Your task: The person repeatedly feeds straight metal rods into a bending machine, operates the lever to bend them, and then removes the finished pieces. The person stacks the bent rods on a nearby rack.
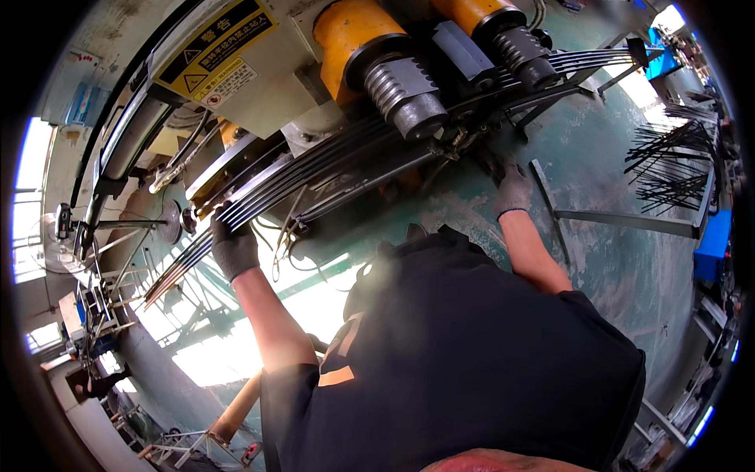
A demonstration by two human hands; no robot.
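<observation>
Several long dark metal rods (291,169) lie side by side across the front of a bending machine (291,102), running from lower left to upper right. My left hand (234,248), in a dark grey glove, closes its fingers round the rods toward their left part. To the right, my right hand (513,190), in a lighter grey glove, is closed below the machine's ridged steel rollers (405,94). What its fingers hold is in shadow and I cannot make it out. The rods pass under the rollers and beyond them at the upper right.
Orange cylindrical housings (358,35) carry the rollers. A warning label (212,47) is on the machine's pale cover. A grey metal frame (621,220) stands at right, near a pile of dark rods (676,157). A blue box (712,245) is farther right. Green floor (464,212) lies below.
</observation>
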